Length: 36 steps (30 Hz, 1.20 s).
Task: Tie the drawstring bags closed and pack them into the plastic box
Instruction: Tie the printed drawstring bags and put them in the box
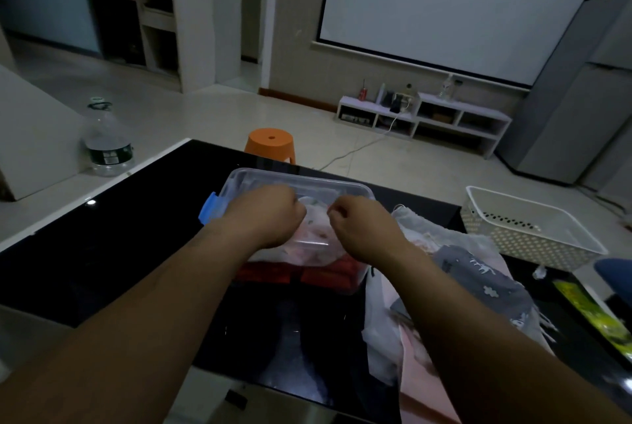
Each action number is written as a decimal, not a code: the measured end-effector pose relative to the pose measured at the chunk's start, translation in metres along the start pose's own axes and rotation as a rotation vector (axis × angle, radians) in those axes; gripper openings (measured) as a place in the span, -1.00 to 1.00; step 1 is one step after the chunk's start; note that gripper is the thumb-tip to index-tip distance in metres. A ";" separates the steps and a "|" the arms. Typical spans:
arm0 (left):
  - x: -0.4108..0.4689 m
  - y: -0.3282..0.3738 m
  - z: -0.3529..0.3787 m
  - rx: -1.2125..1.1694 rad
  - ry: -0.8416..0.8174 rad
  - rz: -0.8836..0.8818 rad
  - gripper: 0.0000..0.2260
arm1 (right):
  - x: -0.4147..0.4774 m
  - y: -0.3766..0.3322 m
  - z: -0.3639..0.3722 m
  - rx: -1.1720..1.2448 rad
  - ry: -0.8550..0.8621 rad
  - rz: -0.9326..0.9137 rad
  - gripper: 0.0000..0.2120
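Note:
A clear plastic box (260, 177) with a blue latch (209, 207) stands on the black table (130, 232). A pale pink drawstring bag (316, 235) lies in it on top of red items. My left hand (270, 215) is curled over the bag's left side and grips it. My right hand (362, 225) is curled at the bag's right side, fingers pinched as if on its string, though the string itself is too faint to see. More drawstring bags lie to the right: a grey patterned one (478, 273), a white one (379, 321) and a pink one (420, 375).
A white perforated basket (533, 228) sits at the table's far right. A green-yellow packet (588, 314) lies at the right edge. An orange stool (272, 145) stands behind the table, and a large water bottle (107, 143) stands on the floor at the left.

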<state>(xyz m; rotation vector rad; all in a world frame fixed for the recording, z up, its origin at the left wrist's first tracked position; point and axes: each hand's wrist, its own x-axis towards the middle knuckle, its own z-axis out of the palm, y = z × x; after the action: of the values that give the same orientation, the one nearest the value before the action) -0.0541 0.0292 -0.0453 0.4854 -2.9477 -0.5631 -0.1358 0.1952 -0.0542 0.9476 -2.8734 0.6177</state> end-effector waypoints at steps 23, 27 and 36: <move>-0.014 0.188 0.143 0.110 -0.620 0.602 -0.43 | -0.159 0.246 -0.050 0.498 0.111 0.696 -0.88; -0.008 0.187 0.141 0.037 -0.606 0.625 -0.57 | -0.156 0.258 -0.047 0.409 0.019 0.760 -0.86; -0.020 0.180 0.135 -0.074 -0.380 0.718 -0.82 | -0.154 0.240 -0.049 0.550 0.094 0.830 -0.86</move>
<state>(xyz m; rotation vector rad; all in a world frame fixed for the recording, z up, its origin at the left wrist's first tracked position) -0.1081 0.2402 -0.1039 -0.7451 -3.0998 -0.7089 -0.1542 0.4762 -0.1215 -0.3444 -2.9600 1.4896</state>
